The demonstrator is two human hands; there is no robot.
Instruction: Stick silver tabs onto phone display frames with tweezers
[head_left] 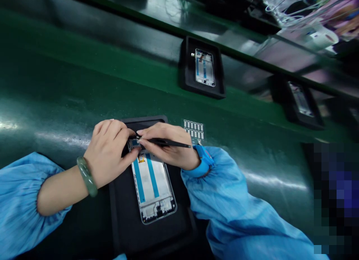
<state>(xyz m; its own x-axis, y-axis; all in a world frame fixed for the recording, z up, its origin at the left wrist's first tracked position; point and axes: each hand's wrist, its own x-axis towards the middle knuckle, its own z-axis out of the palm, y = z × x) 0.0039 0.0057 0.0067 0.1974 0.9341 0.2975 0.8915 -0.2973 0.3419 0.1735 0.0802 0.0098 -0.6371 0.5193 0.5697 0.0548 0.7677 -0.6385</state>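
An open phone frame [148, 177], silvery inside with two blue strips, lies in a black tray [126, 219]. My left hand [109, 149] grips its upper left corner, fingers curled and thumb on the near side. Black tweezers [168, 141] are pinched in my right hand [168, 142], their tips pointing at the top of the frame near my left fingertips. What lies right at the tips is too small and covered to make out. A small orange-yellow part [141, 159] shows inside the frame below my left thumb.
A sheet of small pale stickers [193, 130] lies on the green bench [70, 88] beyond my right wrist. Farther back stand a second black tray [188, 76] with a phone frame [204, 67] and a blurred third tray [291, 110]. Cables [294, 17] clutter the upper right.
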